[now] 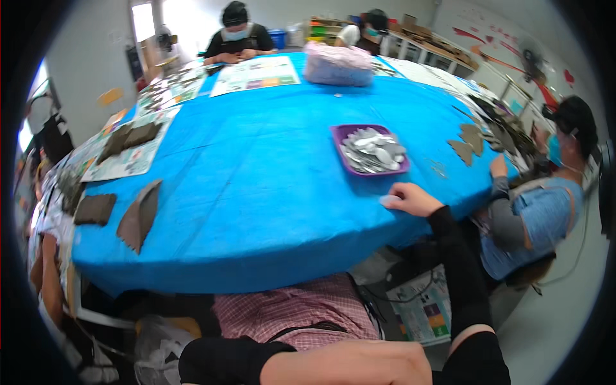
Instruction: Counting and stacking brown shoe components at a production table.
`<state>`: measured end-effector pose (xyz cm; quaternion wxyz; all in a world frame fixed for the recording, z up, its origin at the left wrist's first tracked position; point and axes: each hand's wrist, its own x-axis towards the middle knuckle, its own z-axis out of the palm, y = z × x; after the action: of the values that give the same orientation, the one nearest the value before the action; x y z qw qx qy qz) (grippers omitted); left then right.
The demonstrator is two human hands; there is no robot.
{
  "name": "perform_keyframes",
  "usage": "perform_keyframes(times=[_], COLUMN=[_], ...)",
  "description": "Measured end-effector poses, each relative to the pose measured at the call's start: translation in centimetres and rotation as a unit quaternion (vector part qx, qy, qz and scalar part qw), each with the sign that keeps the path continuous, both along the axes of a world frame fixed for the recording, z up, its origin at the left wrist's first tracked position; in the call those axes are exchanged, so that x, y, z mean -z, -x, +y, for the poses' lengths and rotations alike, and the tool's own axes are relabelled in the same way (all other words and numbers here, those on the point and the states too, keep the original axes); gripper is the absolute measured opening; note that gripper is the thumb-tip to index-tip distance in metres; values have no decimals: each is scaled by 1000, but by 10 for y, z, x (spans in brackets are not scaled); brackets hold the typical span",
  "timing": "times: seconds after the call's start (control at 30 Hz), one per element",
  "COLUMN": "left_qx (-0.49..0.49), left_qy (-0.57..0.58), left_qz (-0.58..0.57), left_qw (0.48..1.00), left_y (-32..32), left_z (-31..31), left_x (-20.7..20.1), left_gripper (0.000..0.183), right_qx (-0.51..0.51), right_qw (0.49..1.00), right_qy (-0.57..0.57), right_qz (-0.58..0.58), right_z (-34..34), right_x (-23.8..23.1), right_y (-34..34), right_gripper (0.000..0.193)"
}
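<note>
My right hand (414, 199) reaches over the table's near right edge, its fingers closed on a small, pale, translucent piece (388, 201), too blurred to name. Just beyond this hand stands a purple plastic basket (339, 151) heaped with silvery-white, oval, leaf-like pieces (372, 149). My left arm (346, 364) lies bent across the lower edge of the head view, below the table; its hand does not show.
Blue sheeting (237, 192) covers the table. A brown jagged piece (141, 215) and a brown block (95, 209) lie left. Fan-shaped brown pieces (468, 144) lie right, near a seated person (536, 212). A pink-and-lilac bundle (338, 64) and two people are at the far side.
</note>
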<state>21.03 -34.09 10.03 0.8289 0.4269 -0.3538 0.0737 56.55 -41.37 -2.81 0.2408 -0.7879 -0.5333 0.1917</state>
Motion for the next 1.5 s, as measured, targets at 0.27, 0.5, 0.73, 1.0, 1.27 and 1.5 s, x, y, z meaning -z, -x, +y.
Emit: perform_keyframes(times=[0.27,0.5,0.73,1.0,1.27,1.5], left_qx=[-507,-777,-664,-622,-564,-638], left_qy=[-167,-556,-611,-676,-668,-592], left_qz=[387,292,428,392,481,491], left_qw=[751,39,53,-47,-69,31], left_y=[46,154,140,133,114,137], left_z=[132,292,317,330,351,367], left_x=[88,167,147,169,167,149], left_gripper=[27,81,96,95,87,89], right_qx=[66,154,191,66,-103,-166], right_qw=[981,975,901,878,905,915], right_qy=[-160,-118,-209,-378,-354,-348], right_qz=[-83,-111,-329,-285,-214,-122], right_z=[40,63,50,84,66,38], right_x=[-40,20,10,-61,-48,-43], right_y=[-62,-126,-99,30,110,142], right_gripper=[31,50,45,39,46,46])
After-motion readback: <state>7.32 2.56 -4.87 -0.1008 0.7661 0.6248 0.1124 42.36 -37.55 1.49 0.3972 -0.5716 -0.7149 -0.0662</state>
